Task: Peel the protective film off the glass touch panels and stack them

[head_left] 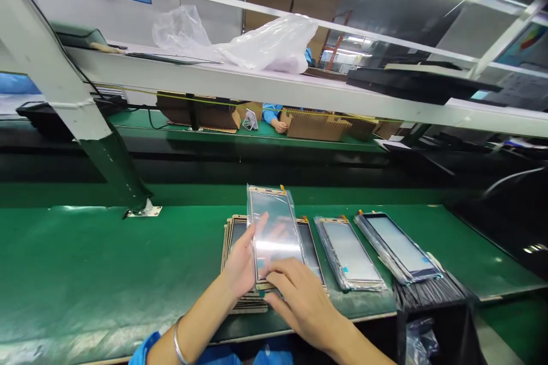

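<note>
My left hand holds a clear touch panel with a pale frame and an orange tab at its top. Its fingers spread behind the panel and show through the glass; the thumb lies along the left side. At the bottom edge, my right hand is closed, fingers bent over the panel and thumb below. Whether it also pinches a film there I cannot tell. Beneath the held panel sits a stack of similar panels, partly hidden by my hands.
To the right lie a second stack of panels and a dark-framed stack. A black bin with clear plastic stands at the bench's front edge. A post rises at left; a shelf crosses overhead. Across the bench, a co-worker's hand rests beside cardboard.
</note>
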The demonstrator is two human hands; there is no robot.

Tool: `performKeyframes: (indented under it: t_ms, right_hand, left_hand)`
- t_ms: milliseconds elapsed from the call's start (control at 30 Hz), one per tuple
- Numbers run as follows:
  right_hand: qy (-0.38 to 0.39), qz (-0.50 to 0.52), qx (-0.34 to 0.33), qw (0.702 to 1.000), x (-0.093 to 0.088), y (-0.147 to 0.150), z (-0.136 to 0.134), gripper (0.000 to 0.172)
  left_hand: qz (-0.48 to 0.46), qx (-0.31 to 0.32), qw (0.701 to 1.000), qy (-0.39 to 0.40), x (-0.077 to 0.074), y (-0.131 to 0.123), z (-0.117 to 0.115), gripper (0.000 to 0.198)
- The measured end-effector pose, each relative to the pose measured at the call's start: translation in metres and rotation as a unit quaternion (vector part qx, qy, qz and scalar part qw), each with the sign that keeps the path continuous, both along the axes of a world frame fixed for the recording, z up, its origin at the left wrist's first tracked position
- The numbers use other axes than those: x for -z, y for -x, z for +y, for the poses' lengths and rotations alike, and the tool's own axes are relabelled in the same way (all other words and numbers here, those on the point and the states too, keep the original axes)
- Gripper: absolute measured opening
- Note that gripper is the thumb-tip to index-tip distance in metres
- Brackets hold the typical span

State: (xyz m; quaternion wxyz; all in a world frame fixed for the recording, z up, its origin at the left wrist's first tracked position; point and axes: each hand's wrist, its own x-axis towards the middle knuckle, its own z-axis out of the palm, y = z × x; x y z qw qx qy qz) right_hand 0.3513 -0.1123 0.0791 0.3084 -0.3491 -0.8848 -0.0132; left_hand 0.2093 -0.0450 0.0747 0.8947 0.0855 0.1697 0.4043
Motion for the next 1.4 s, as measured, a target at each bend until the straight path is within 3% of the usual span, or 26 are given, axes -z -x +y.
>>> performKeyframes:
  t_ms: [200, 367, 600, 700, 767, 833, 900, 967, 1067, 1133, 1200, 1300, 1400]
  right_hand:
    - [-0.031, -0.035, -0.003, 0.999, -0.003, 0.001, 0.005, 0.015]
    - [-0.118, -0.068, 0.025, 0.99, -0.003, 0.005, 0.004, 0.022]
    - [-0.193, -0.079, 0.05, 0.977, -0.006, 0.011, 0.009, 0.029]
    - [-0.114, -0.035, 0.039, 0.992, -0.003, 0.011, 0.017, 0.027]
    - [0.058, 0.097, 0.036, 0.993, -0.002, 0.012, 0.027, 0.021]
    - [0.232, 0.253, 0.047, 0.938, -0.003, 0.009, 0.042, 0.014]
    - [0.31, 0.363, 0.073, 0.876, -0.009, -0.004, 0.063, 0.011]
    - [0.298, 0.436, 0.116, 0.841, -0.018, -0.033, 0.087, 0.013]
    - [0.228, 0.557, 0.206, 0.771, -0.035, -0.105, 0.117, 0.015]
    - [0.17, 0.613, 0.26, 0.727, -0.043, -0.154, 0.123, 0.018]
    - [0.119, 0.647, 0.295, 0.693, -0.042, -0.184, 0.119, 0.02]
    - [0.105, 0.661, 0.3, 0.68, -0.029, -0.177, 0.101, 0.014]
    - [0.192, 0.641, 0.252, 0.699, -0.013, -0.125, 0.084, 0.021]
  left_hand:
    - [0.04, -0.039, 0.998, 0.032, -0.007, 0.005, -0.003, 0.048]
    - [0.083, -0.078, 0.991, 0.066, -0.015, 0.004, -0.002, 0.043]
    - [0.117, -0.119, 0.984, 0.065, -0.013, 0.001, 0.004, 0.044]
    - [0.113, -0.108, 0.987, 0.044, -0.01, 0.001, 0.001, 0.047]
    - [0.126, -0.084, 0.988, 0.014, -0.007, 0.0, -0.003, 0.054]
    - [0.147, -0.06, 0.987, -0.027, -0.003, 0.0, -0.008, 0.072]
    - [0.157, -0.044, 0.983, -0.079, 0.0, 0.002, -0.012, 0.083]
    - [0.166, -0.03, 0.978, -0.122, 0.004, 0.009, -0.015, 0.08]
    - [0.206, -0.008, 0.969, -0.137, 0.011, 0.026, -0.022, 0.065]
    - [0.243, -0.018, 0.963, -0.115, 0.017, 0.037, -0.026, 0.055]
    - [0.277, -0.037, 0.957, -0.083, 0.023, 0.043, -0.03, 0.046]
    - [0.3, -0.046, 0.951, -0.051, 0.029, 0.039, -0.036, 0.034]
    - [0.301, -0.037, 0.951, -0.056, 0.03, 0.029, -0.041, 0.031]
